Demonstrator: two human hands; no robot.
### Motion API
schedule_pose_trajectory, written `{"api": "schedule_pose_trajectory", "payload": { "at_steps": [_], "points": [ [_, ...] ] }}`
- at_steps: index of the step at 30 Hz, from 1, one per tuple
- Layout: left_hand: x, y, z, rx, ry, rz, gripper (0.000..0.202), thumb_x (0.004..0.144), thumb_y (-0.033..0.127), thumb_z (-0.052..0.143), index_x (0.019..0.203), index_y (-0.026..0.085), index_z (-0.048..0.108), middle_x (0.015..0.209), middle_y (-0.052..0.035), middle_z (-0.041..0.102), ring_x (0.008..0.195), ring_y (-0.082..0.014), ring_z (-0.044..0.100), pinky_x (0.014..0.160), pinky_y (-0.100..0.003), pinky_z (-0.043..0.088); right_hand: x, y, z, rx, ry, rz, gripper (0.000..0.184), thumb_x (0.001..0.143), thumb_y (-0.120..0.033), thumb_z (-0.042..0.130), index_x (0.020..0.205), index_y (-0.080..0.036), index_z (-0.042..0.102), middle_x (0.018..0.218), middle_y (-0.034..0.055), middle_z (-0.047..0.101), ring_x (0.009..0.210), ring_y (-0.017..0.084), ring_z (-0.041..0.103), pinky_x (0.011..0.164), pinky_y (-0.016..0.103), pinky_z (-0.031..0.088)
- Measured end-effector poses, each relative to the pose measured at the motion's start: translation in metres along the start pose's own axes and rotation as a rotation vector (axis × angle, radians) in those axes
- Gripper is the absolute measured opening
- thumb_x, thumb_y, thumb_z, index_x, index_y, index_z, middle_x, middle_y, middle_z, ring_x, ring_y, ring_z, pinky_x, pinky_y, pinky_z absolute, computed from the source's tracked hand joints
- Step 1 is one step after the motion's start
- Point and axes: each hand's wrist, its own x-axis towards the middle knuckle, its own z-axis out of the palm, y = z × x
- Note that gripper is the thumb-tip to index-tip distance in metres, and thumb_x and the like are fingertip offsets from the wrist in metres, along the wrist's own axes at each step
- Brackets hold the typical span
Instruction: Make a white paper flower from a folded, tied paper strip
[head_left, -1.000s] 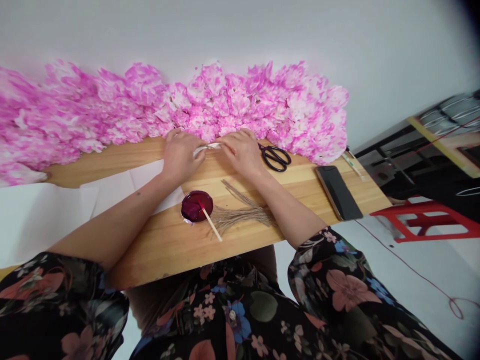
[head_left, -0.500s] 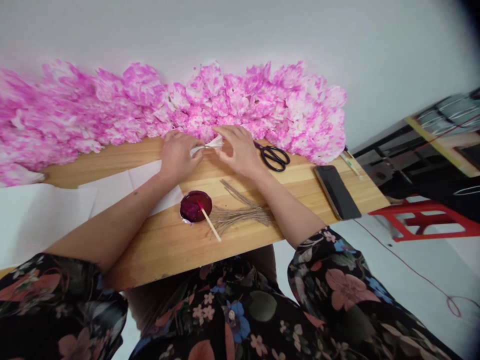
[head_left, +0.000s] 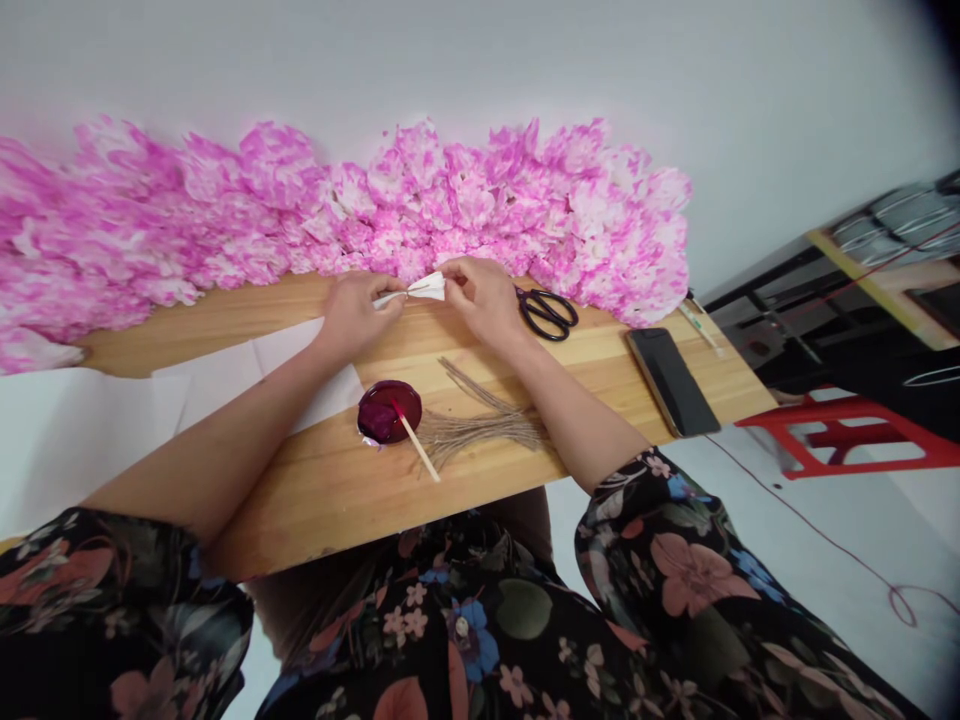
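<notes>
Between my hands is a small bundle of white folded paper [head_left: 426, 288], pinched narrow at its middle and fanned out on the right. My left hand [head_left: 358, 310] grips its left end between thumb and fingers. My right hand [head_left: 484, 296] is closed at the fanned right end, with thumb and fingertips on the paper's edge. Black-handled scissors [head_left: 547, 314] lie just right of my right hand, their blades partly hidden. Nearer me sits a round dish of dark magenta dye [head_left: 390, 412] with a wooden stick [head_left: 420, 450] resting in it. Beside it lie thin brown strings or wires [head_left: 487, 428].
A long heap of pink and white paper flowers [head_left: 420, 200] lines the back of the wooden table [head_left: 315, 510] against the wall. White paper sheets [head_left: 82, 430] lie at left. On the right are a phone [head_left: 673, 382], a thin pen-like stick [head_left: 699, 328] and a red plastic stool [head_left: 847, 440] beyond the edge.
My right hand's fingers have closed in on the fanned end of the white paper, which now shows more plainly. My left hand keeps its grip.
</notes>
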Motion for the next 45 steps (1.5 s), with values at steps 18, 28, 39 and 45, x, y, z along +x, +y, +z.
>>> {"api": "schedule_pose_trajectory", "payload": {
  "at_steps": [18,28,39,45],
  "points": [
    [-0.001,0.011,-0.006,0.035,-0.132,-0.042,0.028,0.087,0.035,0.061,0.101,0.02,0.079,0.085,-0.0047,0.076,0.077,-0.021,0.063,0.078,-0.032,0.046,-0.005,-0.009,-0.007,0.011,-0.164,-0.091,0.037,0.108,-0.044,0.045,0.114,-0.023,0.074,0.11,0.0071,0.076,0.108,0.024,0.064,0.11,0.044,0.034],
    [0.002,0.001,-0.004,-0.043,-0.021,-0.059,0.011,0.081,0.029,0.071,0.087,0.02,0.074,0.073,-0.003,0.064,0.087,-0.0248,0.061,0.088,-0.036,0.043,-0.003,-0.007,-0.005,0.066,-0.117,0.039,0.027,0.105,-0.032,0.052,0.108,-0.02,0.075,0.105,0.0061,0.077,0.1,0.023,0.065,0.101,0.039,0.039],
    [-0.002,0.017,0.003,-0.799,-0.01,-0.284,0.031,0.071,0.025,0.086,0.096,0.017,0.068,0.082,0.0011,0.069,0.078,-0.0145,0.064,0.078,-0.026,0.05,-0.006,-0.016,0.0,0.275,-0.09,0.083,0.034,0.102,-0.044,0.053,0.097,-0.016,0.07,0.086,0.0025,0.071,0.077,0.017,0.058,0.072,0.028,0.037],
    [-0.001,0.017,0.007,-1.161,-0.121,-0.374,0.021,0.071,0.02,0.089,0.081,0.014,0.071,0.075,-0.0022,0.07,0.075,-0.0148,0.067,0.083,-0.03,0.055,-0.008,-0.02,0.003,0.354,-0.089,0.063,0.036,0.101,-0.048,0.052,0.095,-0.017,0.069,0.085,0.0025,0.07,0.076,0.017,0.057,0.072,0.028,0.038]
  ]
}}
